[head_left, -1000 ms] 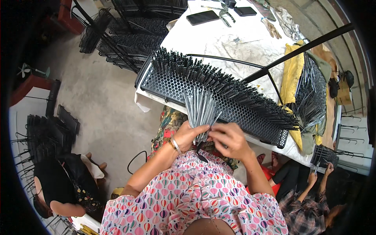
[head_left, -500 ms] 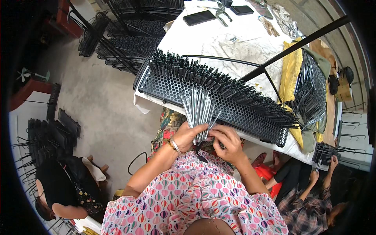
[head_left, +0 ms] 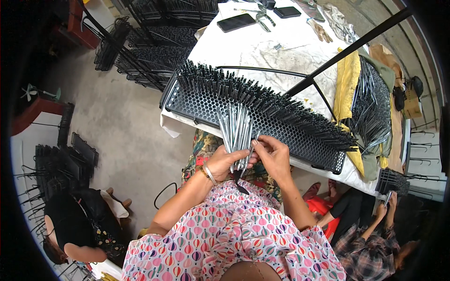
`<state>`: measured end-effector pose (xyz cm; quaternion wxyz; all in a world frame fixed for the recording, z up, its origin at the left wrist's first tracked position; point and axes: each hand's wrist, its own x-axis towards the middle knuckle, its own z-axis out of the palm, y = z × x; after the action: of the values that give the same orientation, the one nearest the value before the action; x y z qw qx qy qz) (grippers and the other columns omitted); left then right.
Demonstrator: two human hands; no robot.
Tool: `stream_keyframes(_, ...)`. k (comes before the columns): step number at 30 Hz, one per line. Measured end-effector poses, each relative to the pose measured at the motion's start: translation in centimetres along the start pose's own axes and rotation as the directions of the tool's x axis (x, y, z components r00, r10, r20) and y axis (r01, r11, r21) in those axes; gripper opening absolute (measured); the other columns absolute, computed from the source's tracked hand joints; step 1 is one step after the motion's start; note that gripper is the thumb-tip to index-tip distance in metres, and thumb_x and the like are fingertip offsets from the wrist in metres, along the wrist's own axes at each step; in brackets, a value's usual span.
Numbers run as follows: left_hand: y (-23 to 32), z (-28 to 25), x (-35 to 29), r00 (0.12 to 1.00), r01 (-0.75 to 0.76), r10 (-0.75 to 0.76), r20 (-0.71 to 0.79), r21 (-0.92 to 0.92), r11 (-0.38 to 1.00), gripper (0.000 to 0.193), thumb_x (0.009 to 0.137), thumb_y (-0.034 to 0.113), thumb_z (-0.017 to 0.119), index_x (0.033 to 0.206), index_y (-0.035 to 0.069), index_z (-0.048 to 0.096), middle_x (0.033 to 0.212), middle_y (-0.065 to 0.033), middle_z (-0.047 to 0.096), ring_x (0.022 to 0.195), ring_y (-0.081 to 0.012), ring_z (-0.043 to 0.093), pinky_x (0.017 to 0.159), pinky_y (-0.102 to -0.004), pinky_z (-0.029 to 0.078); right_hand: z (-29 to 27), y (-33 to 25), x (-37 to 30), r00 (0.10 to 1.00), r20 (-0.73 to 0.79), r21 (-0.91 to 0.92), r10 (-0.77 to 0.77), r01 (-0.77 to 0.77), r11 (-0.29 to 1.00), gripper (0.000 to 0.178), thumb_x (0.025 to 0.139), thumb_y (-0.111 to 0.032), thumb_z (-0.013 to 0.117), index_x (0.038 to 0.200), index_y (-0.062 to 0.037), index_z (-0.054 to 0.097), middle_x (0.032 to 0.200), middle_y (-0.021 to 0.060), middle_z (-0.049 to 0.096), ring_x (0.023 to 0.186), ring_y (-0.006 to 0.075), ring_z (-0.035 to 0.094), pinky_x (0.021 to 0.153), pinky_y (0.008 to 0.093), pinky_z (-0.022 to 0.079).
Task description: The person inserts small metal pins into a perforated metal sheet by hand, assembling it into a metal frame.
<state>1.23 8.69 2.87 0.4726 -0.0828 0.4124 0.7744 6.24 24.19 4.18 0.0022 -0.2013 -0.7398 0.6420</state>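
My left hand [head_left: 221,163] is closed round a fanned bundle of thin silver rods [head_left: 236,129], their upper ends spread towards the rack. At the bundle's right side, my right hand [head_left: 275,158] pinches one slim rod between thumb and forefinger. Just beyond both hands lies a long black perforated rack [head_left: 201,104], with rows of round holes. Dense rows of dark rods [head_left: 243,88] stand in its far half, while its near holes show no rods. A flat black tip [head_left: 241,187] hangs below my left hand; what it belongs to is hidden.
The rack rests on a white-covered table [head_left: 276,56], with a phone [head_left: 236,22] at the back. To the right, a yellow-edged sack [head_left: 370,107] holds loose rods. A black bar [head_left: 347,56] slants over the table. Other people work at lower left and lower right.
My right hand has shifted slightly and its fingers have risen along the bundle's edge, pinching a rod. The slanted rod at the bundle's right now stands more upright. My left hand keeps its hold.
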Motion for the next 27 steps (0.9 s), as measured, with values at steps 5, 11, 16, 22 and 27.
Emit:
stream_keyframes(5,0.5,-0.2,-0.3,1.0,0.025,-0.024,0.011,-0.036,0.999,0.023,0.085,0.006,0.057,0.108,-0.001,0.057,0.094,-0.0124,0.065,0.08,-0.0188,0.064,0.07,-0.0297,0.054,-0.6,-0.6,0.8,0.998,0.027,0.178,0.06,-0.063,0.982,0.021,0.083,-0.011,0.065,0.093,0.0059,0.059,0.075,0.0078,0.064,0.061,0.0094,0.06,0.052,0.0202,0.05)
stream_keyframes(11,0.6,-0.1,-0.5,0.998,0.0,0.003,-0.059,0.054,0.999,0.021,0.083,0.003,0.06,0.103,0.0,0.059,0.091,-0.0105,0.066,0.076,-0.0164,0.063,0.065,-0.0287,0.054,-1.3,-1.7,2.4,0.994,-0.087,0.126,0.066,-0.055,0.991,0.025,0.081,-0.011,0.067,0.099,0.0055,0.059,0.069,0.0056,0.062,0.052,0.0075,0.056,0.042,0.0192,0.04)
stream_keyframes(16,0.6,0.0,-0.6,0.998,0.011,-0.007,-0.068,0.061,0.998,0.021,0.083,0.003,0.06,0.103,0.0,0.059,0.09,-0.0095,0.065,0.076,-0.0161,0.063,0.065,-0.0283,0.054,-0.6,-0.9,3.3,0.998,-0.057,0.089,0.032,-0.027,0.996,0.03,0.081,-0.01,0.066,0.103,0.0076,0.056,0.068,0.0068,0.061,0.052,0.0085,0.057,0.039,0.0202,0.042)
stream_keyframes(22,0.7,-0.1,-0.6,0.996,0.063,-0.061,-0.07,0.031,0.998,0.022,0.085,0.006,0.059,0.106,-0.001,0.057,0.095,-0.0116,0.064,0.081,-0.0188,0.064,0.068,-0.0297,0.056,-0.4,-1.7,3.0,0.984,-0.163,0.149,-0.073,0.098,0.984,0.026,0.082,-0.008,0.066,0.101,0.0049,0.056,0.077,0.0078,0.063,0.056,0.0088,0.058,0.043,0.02,0.044)
stream_keyframes(27,0.9,-0.2,-0.8,0.996,0.068,-0.068,-0.059,0.001,0.998,0.021,0.086,0.007,0.058,0.106,-0.001,0.057,0.097,-0.0131,0.064,0.082,-0.02,0.065,0.07,-0.0311,0.056,-1.0,-2.4,2.1,0.623,-0.204,-0.313,-0.755,0.69,0.653,0.025,0.077,0.008,0.063,0.1,0.0022,0.054,0.085,0.0123,0.065,0.074,0.0174,0.064,0.062,0.0272,0.052)
